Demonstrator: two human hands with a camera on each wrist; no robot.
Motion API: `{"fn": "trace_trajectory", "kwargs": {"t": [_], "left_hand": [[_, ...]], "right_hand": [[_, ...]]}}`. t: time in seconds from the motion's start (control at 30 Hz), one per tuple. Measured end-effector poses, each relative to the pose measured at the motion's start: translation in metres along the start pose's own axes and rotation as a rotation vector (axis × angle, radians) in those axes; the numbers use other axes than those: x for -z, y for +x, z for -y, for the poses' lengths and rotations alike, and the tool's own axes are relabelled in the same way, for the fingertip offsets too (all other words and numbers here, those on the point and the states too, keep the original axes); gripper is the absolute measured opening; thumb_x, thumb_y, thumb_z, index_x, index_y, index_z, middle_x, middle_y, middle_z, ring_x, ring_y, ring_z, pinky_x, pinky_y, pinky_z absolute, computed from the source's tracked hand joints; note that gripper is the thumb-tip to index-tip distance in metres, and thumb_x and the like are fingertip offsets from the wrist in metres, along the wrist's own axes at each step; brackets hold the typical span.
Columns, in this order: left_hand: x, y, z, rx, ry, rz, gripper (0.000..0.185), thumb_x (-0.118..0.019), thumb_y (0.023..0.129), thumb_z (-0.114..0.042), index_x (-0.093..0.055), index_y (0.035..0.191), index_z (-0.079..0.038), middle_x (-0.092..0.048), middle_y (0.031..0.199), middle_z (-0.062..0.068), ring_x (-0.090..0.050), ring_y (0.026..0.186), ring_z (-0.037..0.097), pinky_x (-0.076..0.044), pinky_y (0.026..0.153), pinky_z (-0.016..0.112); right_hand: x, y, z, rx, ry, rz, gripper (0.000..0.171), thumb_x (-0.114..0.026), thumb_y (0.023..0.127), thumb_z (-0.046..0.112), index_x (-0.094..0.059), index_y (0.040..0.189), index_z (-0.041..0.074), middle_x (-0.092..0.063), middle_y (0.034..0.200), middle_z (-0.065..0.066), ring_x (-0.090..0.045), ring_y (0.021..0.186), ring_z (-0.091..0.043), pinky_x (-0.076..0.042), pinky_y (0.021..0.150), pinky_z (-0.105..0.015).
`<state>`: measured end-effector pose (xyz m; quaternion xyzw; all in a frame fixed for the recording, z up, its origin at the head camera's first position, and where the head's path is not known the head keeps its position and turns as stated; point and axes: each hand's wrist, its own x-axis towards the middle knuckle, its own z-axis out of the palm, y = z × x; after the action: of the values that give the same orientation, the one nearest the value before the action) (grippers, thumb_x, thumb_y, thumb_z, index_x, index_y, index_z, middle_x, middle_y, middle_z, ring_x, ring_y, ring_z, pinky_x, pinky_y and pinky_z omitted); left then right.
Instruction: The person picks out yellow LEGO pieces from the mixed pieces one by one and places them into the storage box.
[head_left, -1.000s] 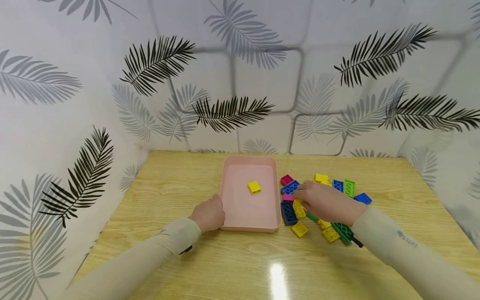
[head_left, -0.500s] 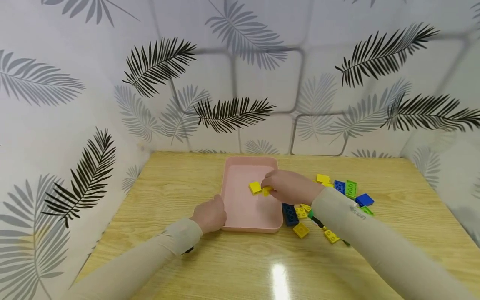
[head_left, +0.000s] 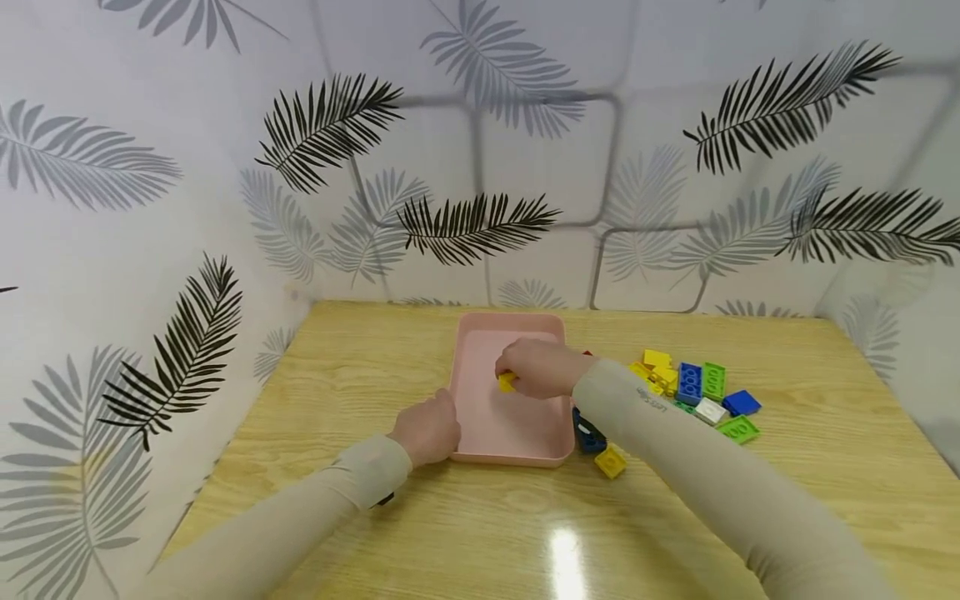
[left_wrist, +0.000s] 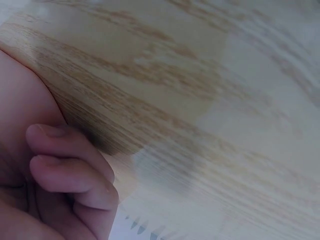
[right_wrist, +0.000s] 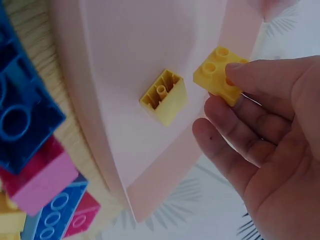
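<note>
A shallow pink tray (head_left: 517,433) lies on the wooden table. At its near left edge my left hand (head_left: 426,429) grips the side wall with curled fingers; the left wrist view shows the bent fingers (left_wrist: 75,175) close up. Over the tray my right hand (head_left: 546,368) pinches a yellow toy brick (right_wrist: 218,75) between thumb and fingers, studs showing. Another yellow brick (right_wrist: 167,97) lies on its side on the tray floor, its hollow underside visible. In the head view the right hand hides that brick.
To the tray's right lies a loose pile of toy bricks: a dark blue one (right_wrist: 27,100), a pink one (right_wrist: 42,175), a white one (head_left: 710,411), green ones (head_left: 738,429) and several yellow ones. The right forearm covers part of the pile. A leaf-patterned sheet (head_left: 510,167) stands behind the table.
My right hand has taken a yellow brick from the pile and carried it left over the tray. The left hand has stayed at the tray's edge.
</note>
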<state>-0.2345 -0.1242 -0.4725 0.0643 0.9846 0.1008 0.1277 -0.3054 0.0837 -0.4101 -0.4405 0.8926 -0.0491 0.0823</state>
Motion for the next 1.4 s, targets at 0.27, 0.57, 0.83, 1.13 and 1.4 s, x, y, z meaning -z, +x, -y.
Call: {"fn": "trace_trajectory", "kwargs": {"t": [0.27, 0.57, 0.83, 1.13, 1.4], "left_hand": [[-0.007, 0.001, -0.006, -0.014, 0.006, 0.015, 0.035, -0.056, 0.098, -0.019, -0.049, 0.122, 0.007, -0.058, 0.071, 0.005, -0.054, 0.057, 0.018, -0.047, 0.052, 0.035], [-0.008, 0.000, -0.005, -0.011, -0.006, 0.006, 0.028, -0.053, 0.099, -0.019, -0.050, 0.115, 0.004, -0.056, 0.070, 0.005, -0.053, 0.057, 0.018, -0.043, 0.051, 0.033], [-0.004, -0.002, -0.005, -0.033, -0.001, -0.013, 0.023, -0.052, 0.099, -0.017, -0.050, 0.110, 0.003, -0.054, 0.065, 0.004, -0.049, 0.051, 0.016, -0.040, 0.046, 0.031], [0.001, 0.000, -0.003, -0.015, 0.004, -0.001, 0.038, -0.051, 0.100, -0.018, -0.047, 0.126, 0.009, -0.056, 0.068, 0.006, -0.051, 0.053, 0.018, -0.041, 0.047, 0.032], [0.001, -0.002, 0.000, -0.021, 0.024, -0.007, 0.041, -0.051, 0.100, -0.019, -0.047, 0.129, 0.011, -0.056, 0.065, 0.005, -0.051, 0.052, 0.017, -0.042, 0.047, 0.032]], "right_hand": [[-0.009, 0.004, 0.002, -0.077, 0.051, 0.100, 0.024, -0.068, 0.094, 0.007, -0.074, 0.117, 0.009, -0.072, 0.112, -0.004, -0.064, 0.101, -0.020, -0.052, 0.096, -0.035], [-0.008, -0.002, 0.001, -0.112, 0.048, 0.100, 0.030, -0.069, 0.094, 0.009, -0.070, 0.124, 0.007, -0.070, 0.119, -0.009, -0.064, 0.108, -0.022, -0.051, 0.101, -0.038], [-0.002, -0.021, -0.001, -0.106, 0.041, 0.058, 0.027, -0.069, 0.096, 0.016, -0.071, 0.122, 0.008, -0.071, 0.111, -0.006, -0.061, 0.098, -0.020, -0.052, 0.095, -0.038], [0.006, -0.057, -0.003, -0.114, 0.034, 0.000, 0.025, -0.068, 0.095, 0.013, -0.072, 0.120, 0.011, -0.071, 0.116, -0.005, -0.067, 0.099, -0.019, -0.055, 0.089, -0.039], [0.003, -0.098, 0.003, -0.158, 0.040, -0.011, 0.025, -0.072, 0.094, 0.020, -0.072, 0.119, 0.013, -0.071, 0.116, -0.002, -0.067, 0.094, -0.015, -0.057, 0.087, -0.036]]}}
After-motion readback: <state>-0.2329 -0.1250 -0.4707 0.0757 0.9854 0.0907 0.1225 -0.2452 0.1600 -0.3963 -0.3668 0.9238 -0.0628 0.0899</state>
